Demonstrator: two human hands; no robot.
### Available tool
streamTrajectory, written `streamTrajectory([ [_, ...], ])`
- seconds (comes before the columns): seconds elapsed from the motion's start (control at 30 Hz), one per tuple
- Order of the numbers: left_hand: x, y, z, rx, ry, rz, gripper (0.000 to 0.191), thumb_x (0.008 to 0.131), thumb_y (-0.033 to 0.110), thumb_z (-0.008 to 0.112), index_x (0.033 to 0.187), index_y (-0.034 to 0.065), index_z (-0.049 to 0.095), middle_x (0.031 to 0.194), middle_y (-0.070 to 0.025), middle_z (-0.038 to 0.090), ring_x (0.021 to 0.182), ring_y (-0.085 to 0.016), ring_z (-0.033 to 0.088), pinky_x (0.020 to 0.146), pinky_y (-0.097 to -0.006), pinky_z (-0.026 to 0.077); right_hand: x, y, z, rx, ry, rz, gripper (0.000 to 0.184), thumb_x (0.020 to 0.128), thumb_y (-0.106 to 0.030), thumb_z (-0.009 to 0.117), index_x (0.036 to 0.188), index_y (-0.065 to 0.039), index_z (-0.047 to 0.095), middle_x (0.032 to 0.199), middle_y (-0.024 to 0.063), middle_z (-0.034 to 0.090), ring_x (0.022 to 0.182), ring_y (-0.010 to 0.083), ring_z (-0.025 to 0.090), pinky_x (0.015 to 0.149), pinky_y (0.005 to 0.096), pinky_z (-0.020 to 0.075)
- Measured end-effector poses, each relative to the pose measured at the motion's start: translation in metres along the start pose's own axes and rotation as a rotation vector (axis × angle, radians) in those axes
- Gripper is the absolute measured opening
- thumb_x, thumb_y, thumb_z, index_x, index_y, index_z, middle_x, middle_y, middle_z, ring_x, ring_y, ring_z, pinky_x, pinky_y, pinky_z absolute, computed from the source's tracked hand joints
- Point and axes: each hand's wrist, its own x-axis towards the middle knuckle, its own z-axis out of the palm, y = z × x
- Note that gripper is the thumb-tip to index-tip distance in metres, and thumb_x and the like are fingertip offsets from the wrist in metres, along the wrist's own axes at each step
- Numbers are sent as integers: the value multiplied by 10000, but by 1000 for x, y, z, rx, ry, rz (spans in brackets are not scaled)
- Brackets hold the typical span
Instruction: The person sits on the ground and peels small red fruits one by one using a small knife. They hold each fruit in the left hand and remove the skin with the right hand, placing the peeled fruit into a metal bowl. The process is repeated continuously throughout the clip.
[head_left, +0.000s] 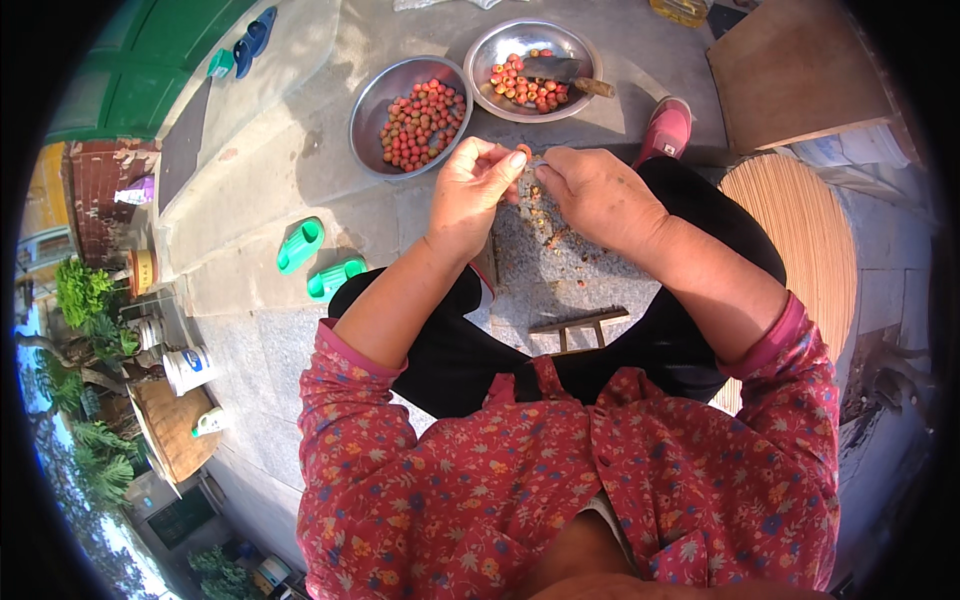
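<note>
My left hand (474, 191) pinches a small red fruit (524, 152), likely a hawthorn, between thumb and fingers. Close beside it, my right hand (604, 193) is closed around a small thin tool (537, 163) whose tip meets the fruit; most of the tool is hidden by the fingers. Beyond my hands stand two metal basins. The left basin (365, 139) holds many whole red fruits (424, 124). In the right basin (487, 46) lie fruits (529, 91) with pale cut spots and a cleaver (551, 69), its wooden handle (595, 87) over the rim.
Fruit scraps (551, 240) litter the paving between my knees. Green slippers (301, 245) lie to the left. A round ribbed wooden top (799, 240) and a wooden box (799, 75) are at the right. A low wooden frame (579, 321) sits below my hands.
</note>
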Motion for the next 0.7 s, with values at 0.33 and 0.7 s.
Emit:
streamTrajectory([
  [0.33,6,-6,-10,-319,-17,-269,202,1006,282,585,994,83,557,819,16,572,680,-89,525,589,-239,422,12,13,-11,-53,-69,78,269,967,-232,539,913,16,627,855,251,646,883,439,617,790,490,486],
  [0.7,8,-2,-17,-390,-109,-177,196,1016,172,542,1132,18,583,949,-50,633,794,-109,578,727,-242,497,12,7,-18,-70,-154,85,284,966,-243,526,875,6,629,861,242,651,894,428,622,797,501,485],
])
